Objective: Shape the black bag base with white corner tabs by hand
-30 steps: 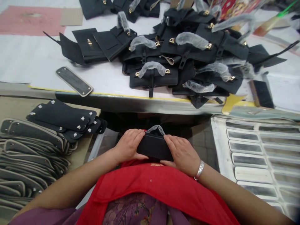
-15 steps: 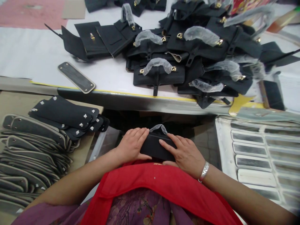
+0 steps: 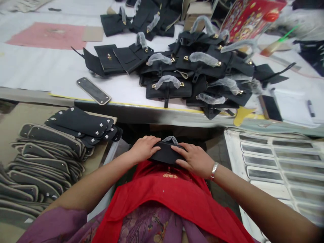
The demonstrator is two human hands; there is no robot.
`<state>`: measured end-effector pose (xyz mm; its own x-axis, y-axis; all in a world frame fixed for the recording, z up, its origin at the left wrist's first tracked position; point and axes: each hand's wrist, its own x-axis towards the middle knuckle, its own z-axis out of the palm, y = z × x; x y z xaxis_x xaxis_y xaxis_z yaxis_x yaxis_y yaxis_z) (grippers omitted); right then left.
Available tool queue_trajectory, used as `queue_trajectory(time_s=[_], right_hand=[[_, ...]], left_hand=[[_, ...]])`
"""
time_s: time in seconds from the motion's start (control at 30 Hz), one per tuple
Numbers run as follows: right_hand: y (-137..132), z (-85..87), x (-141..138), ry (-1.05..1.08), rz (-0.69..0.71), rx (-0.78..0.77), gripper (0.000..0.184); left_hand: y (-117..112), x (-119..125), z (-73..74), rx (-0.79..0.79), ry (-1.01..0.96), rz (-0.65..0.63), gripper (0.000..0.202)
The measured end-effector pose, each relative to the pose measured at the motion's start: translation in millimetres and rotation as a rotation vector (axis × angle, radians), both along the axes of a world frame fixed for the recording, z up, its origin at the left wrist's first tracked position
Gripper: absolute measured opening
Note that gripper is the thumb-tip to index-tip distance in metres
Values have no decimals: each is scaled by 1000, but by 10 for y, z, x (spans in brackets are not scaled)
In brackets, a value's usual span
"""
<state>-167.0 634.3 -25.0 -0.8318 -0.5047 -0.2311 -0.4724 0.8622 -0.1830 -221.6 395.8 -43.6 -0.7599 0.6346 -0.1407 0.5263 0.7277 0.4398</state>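
A small black handbag [image 3: 165, 154] rests at my lap, its handle [image 3: 171, 139] wrapped in clear plastic on the far side. My left hand [image 3: 144, 149] grips its left end, thumb lying on top. On the right end, my right hand [image 3: 194, 159] holds it with fingers over the upper face and thumb near the front edge. The bag's underside is hidden. Beyond it, on the white table, several similar black bags [image 3: 169, 91] with wrapped handles and gold fittings lie in a heap.
Stacks of grey-edged oblong panels [image 3: 48, 148] and black panels [image 3: 76, 122] fill the left side. A single panel [image 3: 93, 91] lies near the table edge [image 3: 141, 113]. To the right stands a white slotted rack [image 3: 263, 184]. A yellow piece [image 3: 243, 115] overhangs the edge.
The view has tilted up, showing more of the table's far side. My left thumb has moved from the bag's near edge onto its top. Both hands still hold the handbag.
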Motion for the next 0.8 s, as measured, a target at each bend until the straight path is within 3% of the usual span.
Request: queue_trajectory(time_s=[0.17,0.37,0.63,0.8], right_hand=[[-317,-33,-51,57,-304,117,42],[-449,-129,-10,106,-410,128,46],[-442,-4,-2,81,-418,130,47],[-118,73,13,129,-458,170,50]], left_hand=[[365,58,121,-43,150,18,29],[683,160,-59,-166,197,81,23],[615,206,36,-174,242,87,23],[374,110,40,-179,272,111,33]])
